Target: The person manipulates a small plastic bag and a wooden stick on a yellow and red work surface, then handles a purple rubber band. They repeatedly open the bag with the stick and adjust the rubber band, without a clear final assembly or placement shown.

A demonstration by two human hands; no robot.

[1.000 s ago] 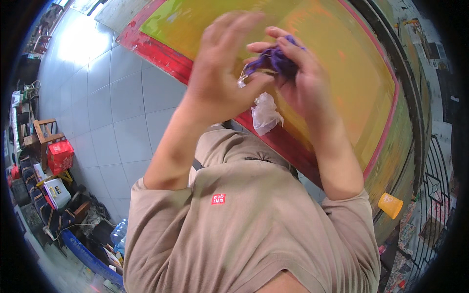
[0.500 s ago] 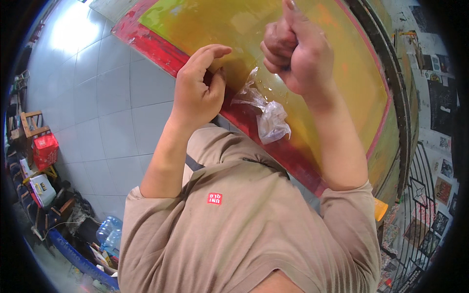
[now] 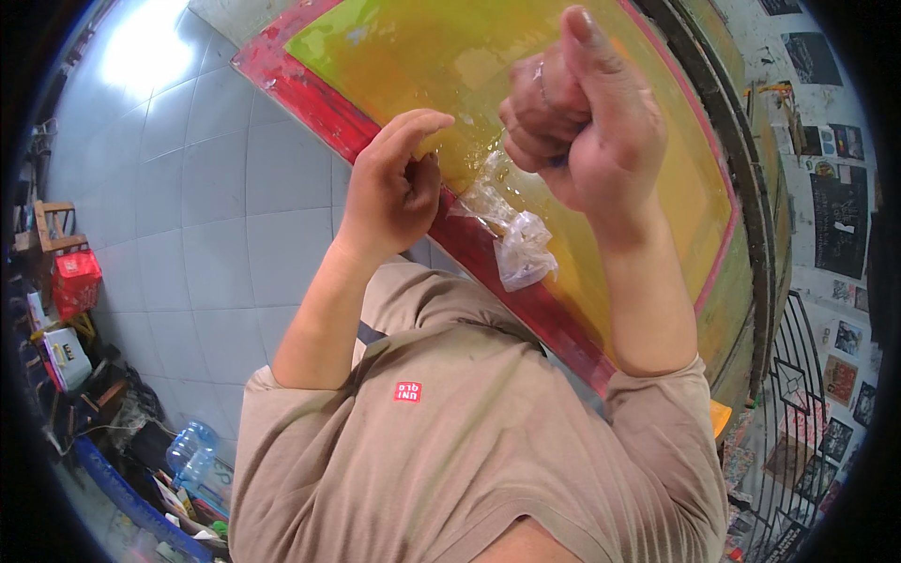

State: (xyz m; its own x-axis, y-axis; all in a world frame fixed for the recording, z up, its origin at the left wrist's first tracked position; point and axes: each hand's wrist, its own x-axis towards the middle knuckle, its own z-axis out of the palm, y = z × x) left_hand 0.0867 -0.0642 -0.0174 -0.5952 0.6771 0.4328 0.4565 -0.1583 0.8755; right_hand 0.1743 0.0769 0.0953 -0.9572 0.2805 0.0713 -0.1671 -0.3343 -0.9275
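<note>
A framed screen lies in front of me at a slant, with yellow-green mesh [image 3: 404, 66] and a paint-stained red frame [image 3: 314, 108]. My left hand [image 3: 389, 183] hovers over or touches the frame's near edge. Its fingers curve, with a gap between forefinger and thumb and nothing visible in them. Above the mesh, my right hand [image 3: 596, 122] is closed in a fist, thumb pointing up. Anything inside that fist is hidden; a small dark-blue patch shows beneath the fingers. Between my hands lies a crumpled clear plastic bag [image 3: 524, 251], partly on the red frame. Shiny wet spots surround it.
A dark curved rail [image 3: 755, 169] runs beyond the screen. At left on the tiled floor [image 3: 206, 178] stand a wooden chair [image 3: 58, 227], a red bag [image 3: 75, 281] and a big blue plastic bottle [image 3: 194, 450]. Black metal bars [image 3: 793, 375] stand at right.
My right hand has shifted slightly right and down. The left hand has moved a little down and its thumb tucks in more. The bag stays on the frame; more wet glints show near it.
</note>
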